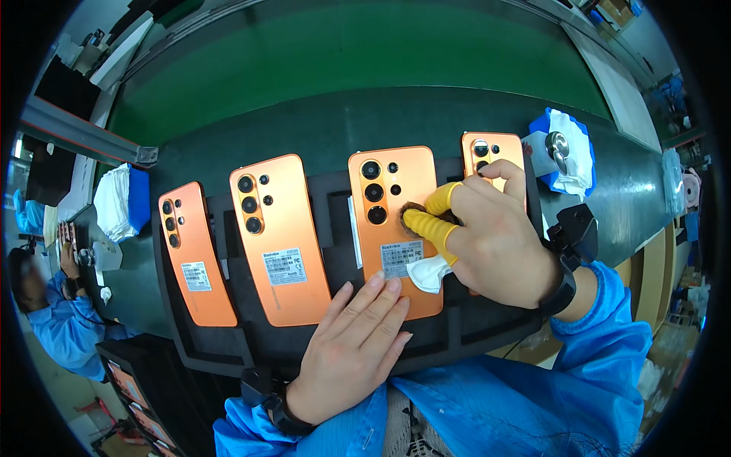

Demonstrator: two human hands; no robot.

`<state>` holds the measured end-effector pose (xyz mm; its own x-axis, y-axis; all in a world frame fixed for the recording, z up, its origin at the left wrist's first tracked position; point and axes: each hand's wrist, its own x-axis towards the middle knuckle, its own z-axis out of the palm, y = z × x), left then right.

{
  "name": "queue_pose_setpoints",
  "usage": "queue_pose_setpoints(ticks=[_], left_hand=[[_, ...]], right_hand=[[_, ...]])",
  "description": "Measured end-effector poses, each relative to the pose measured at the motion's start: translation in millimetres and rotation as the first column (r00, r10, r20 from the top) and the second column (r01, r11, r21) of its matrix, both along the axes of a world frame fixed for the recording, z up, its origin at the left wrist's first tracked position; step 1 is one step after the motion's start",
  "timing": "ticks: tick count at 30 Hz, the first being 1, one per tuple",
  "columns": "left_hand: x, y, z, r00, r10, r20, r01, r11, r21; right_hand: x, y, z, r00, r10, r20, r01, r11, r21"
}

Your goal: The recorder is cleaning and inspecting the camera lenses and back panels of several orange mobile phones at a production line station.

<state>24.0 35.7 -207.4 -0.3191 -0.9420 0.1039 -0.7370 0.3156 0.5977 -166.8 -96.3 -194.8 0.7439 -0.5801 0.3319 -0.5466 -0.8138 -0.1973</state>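
Note:
Several orange phones lie back up in a black foam tray (205,358). My left hand (354,343) lies flat, fingers stretched out, its fingertips on the lower edge of the third phone (396,171) from the left. Over that phone's right side, my right hand (495,236) is closed, with ribbed yellow finger cots on two fingers. At those fingertips shows a small dark brown round piece (411,207), possibly a brush, against the phone's back beside its cameras. A white cloth (429,274) hangs from the same hand. The rightmost phone (499,142) is partly hidden behind this hand.
Two more phones, the leftmost (202,244) and its neighbour (285,221), lie to the left. Blue boxes of white cloths stand at the right (590,160) and left (139,199). A person in blue (57,320) sits far left. Below are stacked black trays (156,365).

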Motion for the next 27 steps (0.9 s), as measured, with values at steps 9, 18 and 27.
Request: queue_pose_setpoints(ticks=[9, 18, 27], left_hand=[[-0.1, 0.2, -0.7, 1.000, -0.002, 0.006, 0.002, 1.000, -0.006], [1.2, -0.5, -0.9, 1.000, 0.007, -0.023, -0.007, 1.000, -0.003], [1.6, 0.1, 0.1, 1.000, 0.005, -0.015, -0.005, 1.000, 0.000]], right_hand=[[10.1, -3.7, -7.4, 0.995, -0.020, 0.099, 0.031, 0.993, -0.115], [26.8, -6.6, -9.4, 0.991, 0.137, 0.001, -0.134, 0.973, -0.189], [17.9, 3.2, -4.6, 0.999, 0.019, 0.031, -0.015, 0.990, -0.142]])
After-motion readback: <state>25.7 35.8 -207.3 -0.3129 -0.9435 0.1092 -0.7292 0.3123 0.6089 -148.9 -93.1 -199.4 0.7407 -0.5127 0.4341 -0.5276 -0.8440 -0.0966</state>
